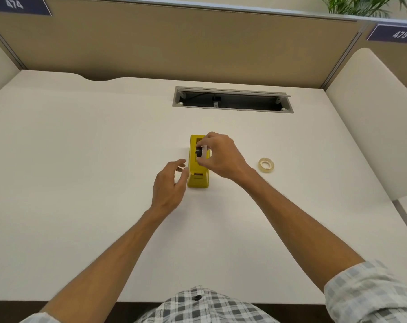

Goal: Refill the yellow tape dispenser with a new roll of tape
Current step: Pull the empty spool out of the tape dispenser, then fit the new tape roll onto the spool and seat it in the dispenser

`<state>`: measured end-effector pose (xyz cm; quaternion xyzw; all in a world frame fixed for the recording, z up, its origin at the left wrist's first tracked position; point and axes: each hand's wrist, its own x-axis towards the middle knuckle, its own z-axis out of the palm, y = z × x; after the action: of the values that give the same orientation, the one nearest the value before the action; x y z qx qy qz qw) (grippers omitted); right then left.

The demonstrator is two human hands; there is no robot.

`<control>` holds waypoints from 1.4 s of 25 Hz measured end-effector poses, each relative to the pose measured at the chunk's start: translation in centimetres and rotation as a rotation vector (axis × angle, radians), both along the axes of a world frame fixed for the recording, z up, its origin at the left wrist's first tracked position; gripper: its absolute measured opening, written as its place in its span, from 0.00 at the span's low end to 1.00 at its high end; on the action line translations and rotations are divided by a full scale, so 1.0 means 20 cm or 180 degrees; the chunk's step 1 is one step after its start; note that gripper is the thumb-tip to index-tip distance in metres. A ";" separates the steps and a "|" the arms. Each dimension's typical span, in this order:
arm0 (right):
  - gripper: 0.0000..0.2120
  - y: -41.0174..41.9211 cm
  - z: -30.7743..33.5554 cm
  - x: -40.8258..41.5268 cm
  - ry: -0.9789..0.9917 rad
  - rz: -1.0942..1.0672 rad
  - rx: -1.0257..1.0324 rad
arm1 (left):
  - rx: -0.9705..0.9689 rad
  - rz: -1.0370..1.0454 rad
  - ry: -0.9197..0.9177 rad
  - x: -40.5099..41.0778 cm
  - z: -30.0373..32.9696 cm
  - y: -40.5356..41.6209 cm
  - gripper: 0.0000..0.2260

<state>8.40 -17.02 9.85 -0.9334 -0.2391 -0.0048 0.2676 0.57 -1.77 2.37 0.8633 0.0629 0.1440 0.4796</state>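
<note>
**Head view: right hand at the spool of the yellow dispenser**

Head camera looks down on a white desk (81, 183) with the yellow tape dispenser (198, 178) standing near its middle, long axis running near to far. It is a blocky yellow body with an open well on top; in the well sits a black hub (199, 152) carrying a thin pale ring (205, 152), seemingly a spent core. The near end shows a small slot.

The right hand (221, 155) reaches in from the right, fingers pinched together on the pale ring and hub, above the well. The left hand (168, 180) is just beside the dispenser's left wall, fingers spread and loosely curled, thumb close to or touching the yellow side; it grips nothing.

A new roll of tape (266, 165), clear with a pale core, lies on the desk well to the right of the dispenser.

Open desk surface spreads to the left and near side. Far off, a grey-framed cable slot (232, 100) is cut into the desk, and behind it a tan partition (174, 43) closes the far edge. A pale side panel (372, 113) bounds the right.
</note>
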 end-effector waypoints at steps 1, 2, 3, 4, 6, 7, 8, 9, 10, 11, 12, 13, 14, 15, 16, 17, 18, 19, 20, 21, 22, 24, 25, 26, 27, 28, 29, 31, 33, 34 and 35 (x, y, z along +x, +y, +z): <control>0.16 -0.01 0.01 -0.02 -0.0005 0.0024 0.0021 | -0.0337 -0.0013 0.0053 0.00 0.04 -0.02 0.13; 0.16 -0.01 0.02 -0.05 -0.0006 0.0045 0.0053 | -0.0636 -0.0057 0.0103 0.00 0.08 -0.04 0.12; 0.16 -0.02 0.03 -0.08 0.0002 0.0063 0.0097 | -0.0885 -0.0112 0.0133 0.01 0.11 -0.06 0.12; 0.16 -0.03 0.04 -0.10 0.0014 0.0087 0.0144 | -0.1077 -0.0170 0.0140 0.01 0.14 -0.07 0.11; 0.15 -0.04 0.06 -0.14 0.0029 0.0141 0.0217 | -0.1305 -0.0262 0.0134 0.00 0.18 -0.09 0.10; 0.15 -0.05 0.06 -0.16 0.0035 0.0156 0.0235 | -0.1387 -0.0294 0.0143 -0.01 0.19 -0.09 0.09; 0.15 -0.05 0.07 -0.18 0.0044 0.0162 0.0239 | -0.1461 -0.0318 0.0161 -0.01 0.20 -0.10 0.09; 0.15 -0.06 0.07 -0.19 0.0046 0.0166 0.0245 | -0.1526 -0.0342 0.0176 -0.01 0.21 -0.10 0.09; 0.16 -0.07 0.08 -0.20 0.0038 0.0165 0.0262 | -0.1581 -0.0368 0.0182 -0.02 0.21 -0.11 0.09; 0.17 -0.08 0.08 -0.21 0.0025 0.0164 0.0299 | -0.1628 -0.0389 0.0191 -0.02 0.21 -0.11 0.09; 0.19 -0.09 0.08 -0.22 0.0021 0.0162 0.0366 | -0.1673 -0.0407 0.0209 -0.03 0.22 -0.11 0.09; 0.21 -0.10 0.09 -0.24 0.0039 0.0161 0.0464 | -0.1716 -0.0420 0.0232 -0.04 0.22 -0.11 0.09; 0.24 -0.11 0.08 -0.25 0.0084 0.0150 0.0590 | -0.1751 -0.0435 0.0250 -0.05 0.22 -0.11 0.09; 0.26 -0.12 0.08 -0.26 0.0145 0.0128 0.0752 | -0.1779 -0.0449 0.0260 -0.05 0.22 -0.11 0.10; 0.26 -0.13 0.07 -0.28 0.0201 0.0095 0.0952 | -0.1815 -0.0460 0.0265 -0.06 0.23 -0.12 0.10; 0.25 -0.14 0.06 -0.30 0.0246 0.0057 0.1178 | -0.1864 -0.0468 0.0272 -0.06 0.23 -0.12 0.11; 0.23 -0.15 0.05 -0.31 0.0291 0.0018 0.1407 | -0.1911 -0.0475 0.0275 -0.07 0.23 -0.12 0.11; 0.22 -0.16 0.04 -0.33 0.0353 -0.0016 0.1621 | -0.1949 -0.0485 0.0277 -0.07 0.24 -0.12 0.11; 0.22 -0.16 0.03 -0.35 0.0446 -0.0050 0.1805 | -0.1984 -0.0491 0.0283 -0.07 0.24 -0.12 0.10; 0.22 -0.17 0.02 -0.36 0.0560 -0.0076 0.1944 | -0.2021 -0.0490 0.0293 -0.08 0.24 -0.13 0.10; 0.22 -0.18 0.02 -0.36 0.0679 -0.0090 0.2031 | -0.2054 -0.0487 0.0302 -0.08 0.25 -0.13 0.10; 0.23 -0.20 0.01 -0.37 0.0866 -0.0063 0.2087 | -0.2076 -0.0467 0.0329 -0.08 0.25 -0.14 0.11; 0.23 -0.21 0.01 -0.36 0.0920 -0.0037 0.2088 | -0.2079 -0.0454 0.0355 -0.07 0.25 -0.14 0.12; 0.23 -0.21 0.01 -0.36 0.0946 -0.0015 0.2086 | -0.2088 -0.0445 0.0386 -0.07 0.25 -0.14 0.12; 0.22 -0.22 0.00 -0.35 0.0947 -0.0005 0.2086 | -0.2105 -0.0449 0.0411 -0.07 0.25 -0.14 0.13; 0.22 -0.23 0.00 -0.35 0.0929 -0.0008 0.2079 | -0.2124 -0.0459 0.0428 -0.07 0.26 -0.15 0.13; 0.23 -0.24 0.00 -0.34 0.0890 -0.0032 0.2056 | -0.2144 -0.0471 0.0439 -0.07 0.26 -0.15 0.13; 0.23 -0.27 -0.02 -0.32 0.0706 -0.0159 0.1924 | -0.2146 -0.0463 0.0461 -0.06 0.26 -0.16 0.12; 0.21 -0.31 -0.05 -0.29 0.0363 -0.0324 0.1580 | -0.2107 -0.0401 0.0492 -0.05 0.26 -0.16 0.11; 0.19 -0.33 -0.07 -0.28 0.0202 -0.0384 0.1350 | -0.2108 -0.0368 0.0498 -0.04 0.26 -0.16 0.11; 0.17 -0.36 -0.10 -0.26 0.0127 -0.0439 0.1161 | -0.2114 -0.0338 0.0498 -0.04 0.26 -0.16 0.11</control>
<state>3.11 -24.14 7.79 -0.8835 -0.1645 -0.0478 0.4360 -0.23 -4.88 7.50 0.6706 0.0979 0.0238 0.7349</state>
